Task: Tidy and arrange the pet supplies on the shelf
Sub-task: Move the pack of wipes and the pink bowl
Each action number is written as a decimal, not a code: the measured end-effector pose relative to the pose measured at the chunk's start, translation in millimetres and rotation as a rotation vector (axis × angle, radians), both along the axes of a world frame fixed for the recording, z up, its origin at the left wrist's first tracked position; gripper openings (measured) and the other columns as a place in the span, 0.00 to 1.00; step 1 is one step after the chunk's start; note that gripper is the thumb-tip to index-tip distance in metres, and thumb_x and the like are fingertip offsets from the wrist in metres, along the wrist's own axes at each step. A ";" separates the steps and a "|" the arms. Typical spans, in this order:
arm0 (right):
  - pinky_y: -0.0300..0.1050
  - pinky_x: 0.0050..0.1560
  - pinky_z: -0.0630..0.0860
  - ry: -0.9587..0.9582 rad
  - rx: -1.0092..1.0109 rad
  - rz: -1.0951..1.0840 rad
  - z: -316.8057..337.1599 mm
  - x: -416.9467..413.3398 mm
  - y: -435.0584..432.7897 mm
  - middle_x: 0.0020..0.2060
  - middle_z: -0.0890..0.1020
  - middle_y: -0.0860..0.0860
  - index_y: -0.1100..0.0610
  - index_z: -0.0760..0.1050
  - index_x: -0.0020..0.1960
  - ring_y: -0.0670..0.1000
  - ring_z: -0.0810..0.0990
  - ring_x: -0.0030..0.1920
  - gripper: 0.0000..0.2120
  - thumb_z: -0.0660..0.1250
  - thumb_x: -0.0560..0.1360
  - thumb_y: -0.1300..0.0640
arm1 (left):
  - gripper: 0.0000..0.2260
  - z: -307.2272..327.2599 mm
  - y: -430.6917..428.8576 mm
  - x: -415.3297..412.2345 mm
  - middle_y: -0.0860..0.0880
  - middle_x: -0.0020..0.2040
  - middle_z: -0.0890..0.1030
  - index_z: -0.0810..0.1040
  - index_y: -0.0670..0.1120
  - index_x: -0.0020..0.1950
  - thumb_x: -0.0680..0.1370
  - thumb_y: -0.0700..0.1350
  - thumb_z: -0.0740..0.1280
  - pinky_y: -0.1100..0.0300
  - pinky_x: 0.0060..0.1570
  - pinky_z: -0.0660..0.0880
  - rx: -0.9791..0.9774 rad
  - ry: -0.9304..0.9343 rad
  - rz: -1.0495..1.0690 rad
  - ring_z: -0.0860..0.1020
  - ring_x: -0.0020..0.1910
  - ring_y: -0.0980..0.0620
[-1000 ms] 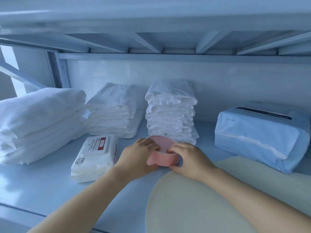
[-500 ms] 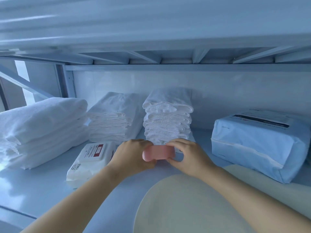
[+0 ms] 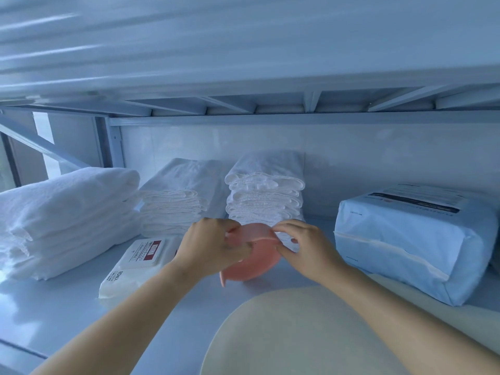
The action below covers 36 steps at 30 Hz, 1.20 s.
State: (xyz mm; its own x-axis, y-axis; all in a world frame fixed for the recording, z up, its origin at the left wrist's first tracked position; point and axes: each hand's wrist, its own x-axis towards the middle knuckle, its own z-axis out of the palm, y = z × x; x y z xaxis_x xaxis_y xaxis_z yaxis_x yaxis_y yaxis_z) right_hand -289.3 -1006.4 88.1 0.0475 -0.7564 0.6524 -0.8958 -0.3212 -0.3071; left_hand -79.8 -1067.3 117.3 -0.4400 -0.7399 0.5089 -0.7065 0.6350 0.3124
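At frame centre the pink bowl (image 3: 254,263), held level a moment ago, now tilts on edge, lower lip at the shelf (image 3: 54,307), left hand (image 3: 213,246) and right hand (image 3: 303,247) each pinching its upper rim (placement unfinished, I judge).

Behind left hand (image 3: 213,247), pink bowl (image 3: 257,266) half hidden; wipes pack (image 3: 132,266) label unreadable.

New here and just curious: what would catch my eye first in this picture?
A pink bowl at mid-shelf, its upper edge pinched by the left hand and the right hand. Behind it stand stacks of folded white cloths; a large pale blue package sits at the right.
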 end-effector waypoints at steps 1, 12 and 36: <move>0.39 0.55 0.75 -0.006 0.001 -0.002 0.0 -2.4 -0.7 0.55 0.80 0.44 0.52 0.78 0.58 0.43 0.78 0.53 0.14 0.69 0.72 0.57 | 0.19 0.2 0.0 -1.4 0.49 0.32 0.80 0.78 0.49 0.40 0.61 0.62 0.64 0.53 0.37 0.77 0.024 0.015 0.006 0.77 0.34 0.50; 0.28 0.52 0.67 0.058 0.058 0.026 -9.4 3.0 -13.9 0.56 0.78 0.40 0.49 0.76 0.59 0.41 0.74 0.53 0.15 0.69 0.73 0.52 | 0.16 -2.8 -24.9 7.8 0.57 0.37 0.82 0.76 0.57 0.46 0.62 0.62 0.61 0.60 0.37 0.73 0.317 0.235 0.105 0.79 0.39 0.54; 0.48 0.43 0.74 0.138 0.100 0.209 -22.5 67.7 -27.0 0.37 0.80 0.53 0.59 0.78 0.40 0.53 0.77 0.40 0.09 0.66 0.74 0.54 | 0.17 -25.6 -34.8 42.8 0.47 0.58 0.74 0.73 0.49 0.64 0.81 0.53 0.53 0.49 0.54 0.75 0.266 0.195 0.026 0.76 0.55 0.42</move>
